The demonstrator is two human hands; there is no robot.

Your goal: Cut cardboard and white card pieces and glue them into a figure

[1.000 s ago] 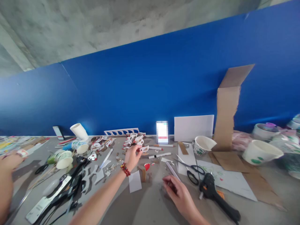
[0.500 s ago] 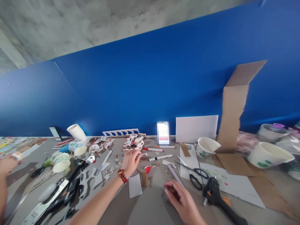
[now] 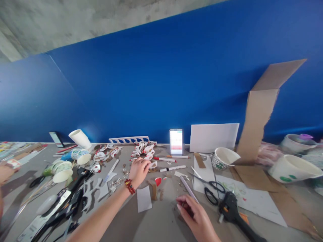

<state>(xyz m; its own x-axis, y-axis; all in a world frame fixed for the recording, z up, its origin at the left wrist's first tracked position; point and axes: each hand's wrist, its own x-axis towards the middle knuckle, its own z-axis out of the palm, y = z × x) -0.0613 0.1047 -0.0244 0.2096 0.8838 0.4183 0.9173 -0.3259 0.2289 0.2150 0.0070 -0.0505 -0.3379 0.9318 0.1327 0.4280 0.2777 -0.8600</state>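
Observation:
My left hand (image 3: 139, 172), with a beaded bracelet (image 3: 129, 187) at its wrist, reaches to the near edge of a pile of white-and-red cutouts (image 3: 143, 150). Its fingers bend down and close together, and what is under the fingertips is hidden. One white cutout (image 3: 153, 164) lies right at these fingertips. My right hand (image 3: 196, 215) rests at the front of the table, fingers loosely curled and thumb apart, with nothing visible in it. A pale rod (image 3: 188, 189) lies just beyond it. A white card (image 3: 144, 199) and a red scrap (image 3: 157, 181) lie between the hands.
Scissors (image 3: 213, 191) and a black glue gun (image 3: 232, 210) lie to the right, before cut paper cups (image 3: 224, 158) and cardboard (image 3: 259, 117). Markers (image 3: 173, 168) lie behind. Cables, tools and cups (image 3: 63, 171) crowd the left, where another person's hand (image 3: 7, 171) holds something.
The view has turned slightly to the right. My left hand has shifted a little left, still at the pile. My right hand looks almost unchanged.

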